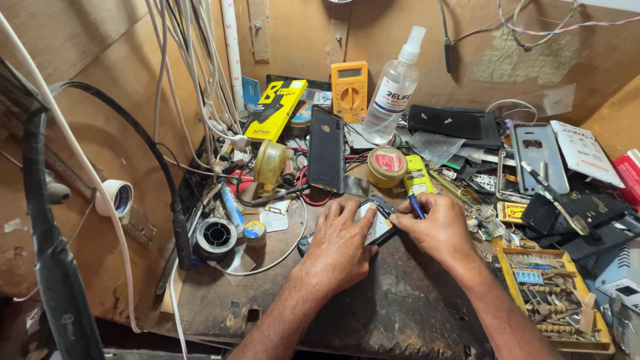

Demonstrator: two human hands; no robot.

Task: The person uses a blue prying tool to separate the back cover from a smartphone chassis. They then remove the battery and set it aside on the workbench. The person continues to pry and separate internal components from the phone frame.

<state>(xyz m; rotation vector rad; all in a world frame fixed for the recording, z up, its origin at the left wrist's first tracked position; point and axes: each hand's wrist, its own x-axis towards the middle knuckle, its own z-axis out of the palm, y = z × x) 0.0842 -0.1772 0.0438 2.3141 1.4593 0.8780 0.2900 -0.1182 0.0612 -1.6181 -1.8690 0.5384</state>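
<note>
My left hand (340, 245) pins the small opened grey phone (377, 223); my right hand (439, 230) pinches a blue-handled tool (415, 205) over it. I judge a slip could gouge the phone, or knock the round yellow tin (386, 167) just beyond it.

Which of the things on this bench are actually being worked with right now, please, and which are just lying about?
In use:
left hand steadying the small opened phone
right hand holding the blue-handled tool

Lying about:
yellow meter
spray bottle
dark phone
round tin
yellow parts tray
tape roll
</note>
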